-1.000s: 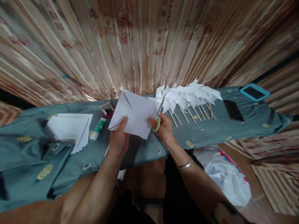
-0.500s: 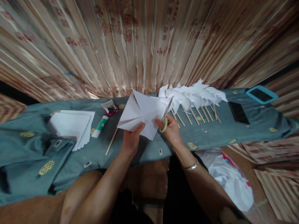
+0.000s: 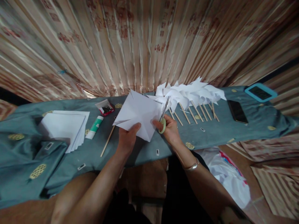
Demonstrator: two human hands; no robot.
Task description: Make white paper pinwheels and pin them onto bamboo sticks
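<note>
A white square sheet of paper (image 3: 140,113), with slits running in from its corners, is held up above the table. My left hand (image 3: 128,137) grips its lower left edge, thumb on top. In my right hand (image 3: 170,129) are scissors (image 3: 163,124) with pale green handles, blades pointing up and away beside the sheet's right edge. The right thumb also lies by the paper. Behind the scissors lies a row of white paper pinwheels (image 3: 187,95) on wooden sticks. A single wooden stick (image 3: 107,141) rests left of the sheet, its upper end close to the paper.
Left on the blue-green cloth (image 3: 144,155) are a stack of white paper (image 3: 63,126), a green-and-white glue stick (image 3: 94,127) and a small red box (image 3: 106,109) of dark pieces. A phone (image 3: 237,111) and a blue-framed device (image 3: 261,92) lie right. A white plastic bag (image 3: 224,174) sits below.
The sheet has turned slightly in my hands, and its upper slit looks more closed. The whole view has shifted a little. Both hands keep their hold.
</note>
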